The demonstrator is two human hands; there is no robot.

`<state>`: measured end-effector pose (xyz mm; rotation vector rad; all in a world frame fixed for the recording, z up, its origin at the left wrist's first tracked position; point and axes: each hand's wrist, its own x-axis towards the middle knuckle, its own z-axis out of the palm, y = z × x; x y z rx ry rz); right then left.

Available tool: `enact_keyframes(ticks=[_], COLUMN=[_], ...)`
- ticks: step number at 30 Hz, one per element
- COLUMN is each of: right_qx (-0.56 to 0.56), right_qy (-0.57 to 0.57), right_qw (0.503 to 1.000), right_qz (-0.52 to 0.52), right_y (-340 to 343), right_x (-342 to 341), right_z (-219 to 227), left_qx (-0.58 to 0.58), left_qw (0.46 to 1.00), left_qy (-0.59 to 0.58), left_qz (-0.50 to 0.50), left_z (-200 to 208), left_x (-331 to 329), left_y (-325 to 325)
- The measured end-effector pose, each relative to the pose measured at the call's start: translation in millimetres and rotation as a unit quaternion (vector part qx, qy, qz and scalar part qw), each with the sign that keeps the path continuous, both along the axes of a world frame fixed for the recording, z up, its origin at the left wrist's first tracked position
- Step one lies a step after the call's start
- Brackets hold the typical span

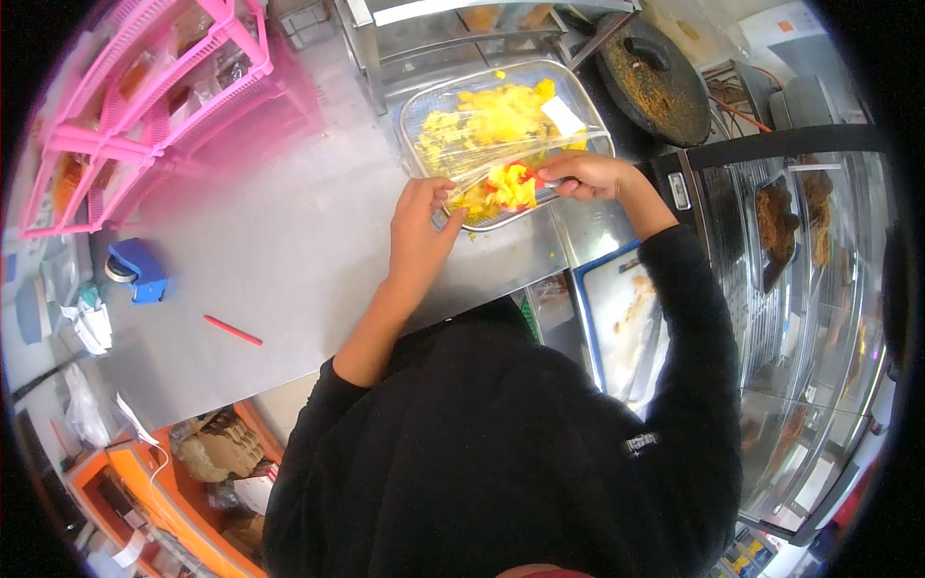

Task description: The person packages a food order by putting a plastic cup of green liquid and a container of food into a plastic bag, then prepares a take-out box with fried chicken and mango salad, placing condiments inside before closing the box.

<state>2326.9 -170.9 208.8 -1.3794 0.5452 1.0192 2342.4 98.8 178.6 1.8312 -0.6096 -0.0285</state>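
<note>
A metal tray point(409, 144) holds crumbly yellow food point(501, 111) that looks like scrambled egg. Clear plastic film point(472, 164) is stretched over part of it, and a white slip point(563, 117) lies at the far right. My left hand point(421, 226) is at the tray's near left corner, its fingers pinching the film's edge. My right hand point(586, 178) grips the handle of a red spoon point(528, 185) at the tray's near right side. Yellow food is heaped on the spoon, hiding much of its shape.
Pink plastic shelving point(145, 125) stands at the left. A blue tape dispenser point(140, 272) and a red pen-like stick point(232, 330) lie on the steel counter point(289, 250). To the right are a dark round pan point(653, 82), a blue-edged white tray point(617, 318) and a glass display case point(809, 289).
</note>
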Motion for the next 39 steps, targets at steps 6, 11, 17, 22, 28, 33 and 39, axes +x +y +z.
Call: enact_keyframes(ticks=[6, 11, 17, 22, 28, 33, 39], right_qx=[0.022, -0.111, -0.330, -0.509, -0.527, -0.480, -0.238], right_qy=[-0.029, -0.091, -0.324, -0.424, -0.427, -0.416, -0.304], right_qw=[0.999, 0.989, 0.887, 0.742, 0.692, 0.734, 0.907], right_qz=[-0.023, -0.045, 0.003, 0.102, 0.248, 0.242, 0.168], right_y=[-7, 2, 46, 82, 119, 102, 65], right_x=[-14, -15, -8, -27, -38, -24, -6], right_z=[-1, 6, -27, -20, -4, -1, -16], left_qx=[0.007, 0.037, -0.015, -0.174, -0.238, -0.245, -0.010], left_qw=[0.997, 0.998, 0.989, 0.893, 0.858, 0.856, 0.994], left_qy=[0.052, -0.004, 0.141, 0.414, 0.455, 0.454, 0.093], left_qz=[0.048, 0.055, 0.036, 0.016, 0.027, 0.027, 0.061], left_z=[-9, -13, -21, -28, -33, -32, -26], left_x=[6, -8, 2, -2, -1, -3, -10], left_y=[5, 2, -4, -1, -1, -1, 8])
